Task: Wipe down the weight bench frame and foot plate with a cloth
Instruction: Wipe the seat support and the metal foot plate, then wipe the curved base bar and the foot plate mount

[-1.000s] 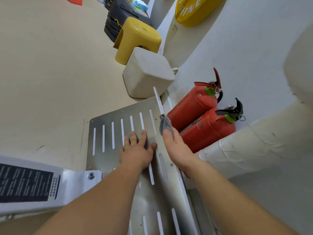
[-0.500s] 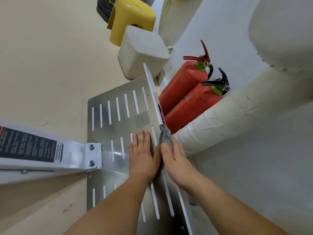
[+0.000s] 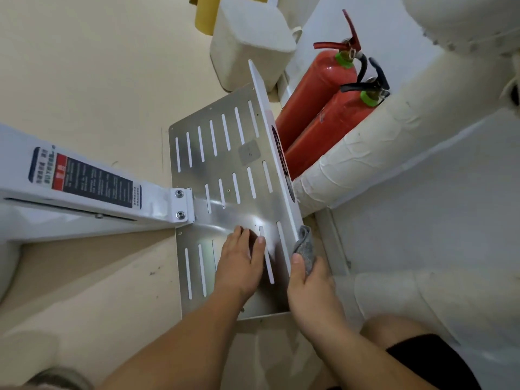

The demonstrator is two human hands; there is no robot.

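two hands work low in the frame: the left hand [image 3: 239, 266] lies flat, fingers straight and close together, on the slotted foot plate [image 3: 242, 212], likely to steady it. the right hand [image 3: 309, 288] pinches a grey cloth [image 3: 305, 243] between thumb and fingers. the cloth pokes up just past the thumb tip, touching the plate's raised right lip.

One head-worn wide-angle camera; faces forward and steeply down, from above the person's own forearms [image 3: 183, 347]; sits close over the slotted foot plate [image 3: 219, 171]; floor [image 3: 84, 66] fills the left, wall [image 3: 422, 206] the right; edges bowed by the lens.
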